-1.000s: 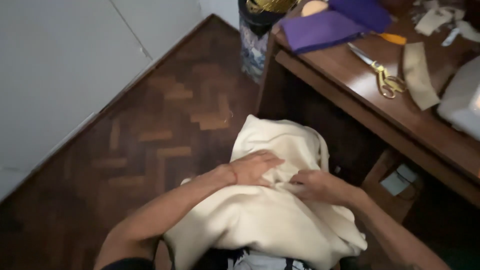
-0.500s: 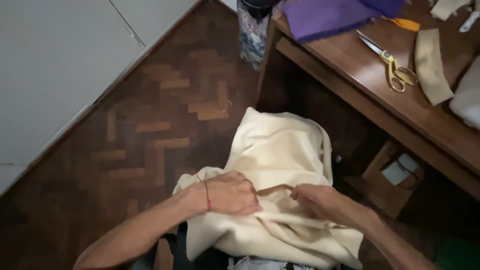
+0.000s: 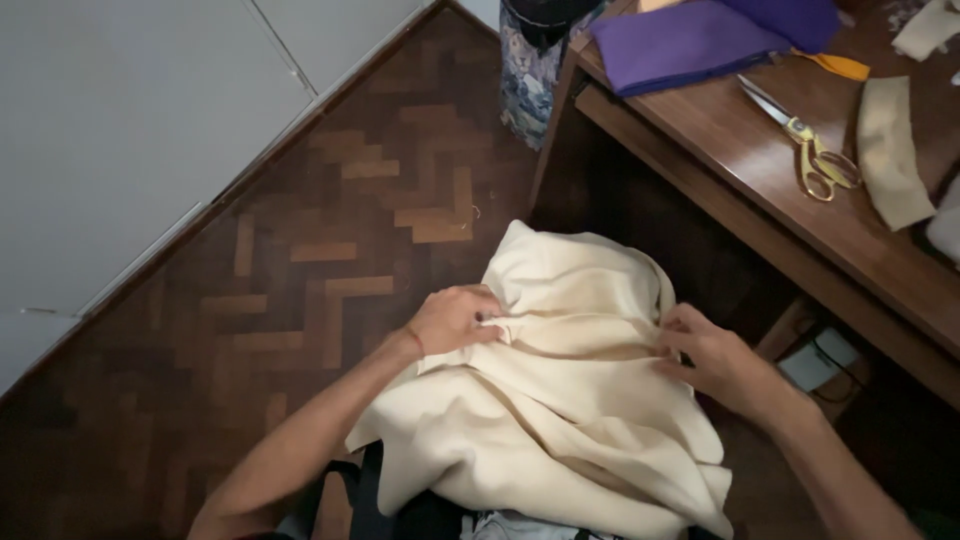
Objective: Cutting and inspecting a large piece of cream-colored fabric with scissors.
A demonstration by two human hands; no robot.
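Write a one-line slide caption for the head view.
Both hands, left hand and right hand, grip a cream cloth over a parquet floor, beside a wooden desk with gold scissors.

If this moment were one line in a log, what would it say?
left hand: grips cream fabric | right hand: pinches its right edge | fabric: bunched on lap | nearby: scissors, purple cloth on wooden desk

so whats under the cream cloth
At the cream cloth's bottom edge, dark clothing and a pale scrap show. The cloth covers everything else beneath it.
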